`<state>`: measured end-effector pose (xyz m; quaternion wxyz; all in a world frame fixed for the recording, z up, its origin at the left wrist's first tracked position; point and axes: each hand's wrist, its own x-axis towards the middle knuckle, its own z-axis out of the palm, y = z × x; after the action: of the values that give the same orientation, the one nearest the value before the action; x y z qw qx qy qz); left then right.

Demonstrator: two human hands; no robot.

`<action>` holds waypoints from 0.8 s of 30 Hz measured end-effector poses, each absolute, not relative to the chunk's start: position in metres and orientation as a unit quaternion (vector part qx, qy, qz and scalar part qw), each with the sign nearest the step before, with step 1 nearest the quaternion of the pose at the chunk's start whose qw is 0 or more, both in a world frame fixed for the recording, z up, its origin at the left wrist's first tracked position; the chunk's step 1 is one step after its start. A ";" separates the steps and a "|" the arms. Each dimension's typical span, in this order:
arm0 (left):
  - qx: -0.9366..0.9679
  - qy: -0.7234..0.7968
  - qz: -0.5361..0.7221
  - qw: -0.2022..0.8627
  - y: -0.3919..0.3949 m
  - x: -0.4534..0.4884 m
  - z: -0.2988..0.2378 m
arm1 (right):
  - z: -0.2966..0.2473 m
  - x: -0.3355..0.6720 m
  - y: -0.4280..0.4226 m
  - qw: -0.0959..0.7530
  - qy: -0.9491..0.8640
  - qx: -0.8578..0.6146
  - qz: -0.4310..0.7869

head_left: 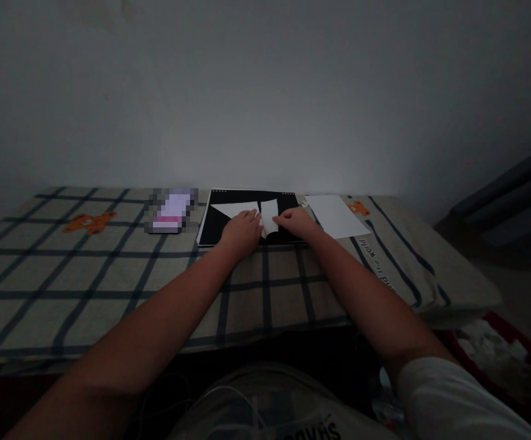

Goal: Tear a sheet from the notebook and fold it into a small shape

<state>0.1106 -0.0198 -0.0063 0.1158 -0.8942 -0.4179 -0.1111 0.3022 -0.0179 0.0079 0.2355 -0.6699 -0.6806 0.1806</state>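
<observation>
At the middle of the desk [265, 293], we have a white paper [238, 209] lying on a black pad [209, 227], with both our hands on it. Taking the paper as the centre of the dial, our left hand [243, 232] comes in from eight o'clock, its fingers laid flat over the near part, bearing down rather than closing round anything. Our right hand [297, 222] sits at three o'clock, thumb and forefinger drawn together at the edge of a curved strip [269, 214]; they seem to pinch it. The light is dim, so we cannot tell whether that strip is one with the pointed part reaching toward nine o'clock.

As for progress, we judge the work to be partway: the paper already has a slanting, pointed outline, which suggests some folding is done, while the strip bows up and is not yet flat. Shaping and pressing that portion look to be what is left.

Farther out at three o'clock, a loose white sheet [333, 215] lies flat, with no fold that we can see. At nine o'clock rests a pixelated, phone-like thing [172, 208].
</observation>
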 end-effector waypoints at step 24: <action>-0.896 -0.420 -0.109 0.100 -0.021 0.109 0.003 | 0.015 0.297 -0.021 0.176 -0.687 -0.692 0.138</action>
<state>0.1088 -0.0212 0.0026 0.0996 -0.8956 -0.4196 -0.1089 0.2972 -0.0210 0.0150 0.1756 -0.6919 -0.6866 0.1380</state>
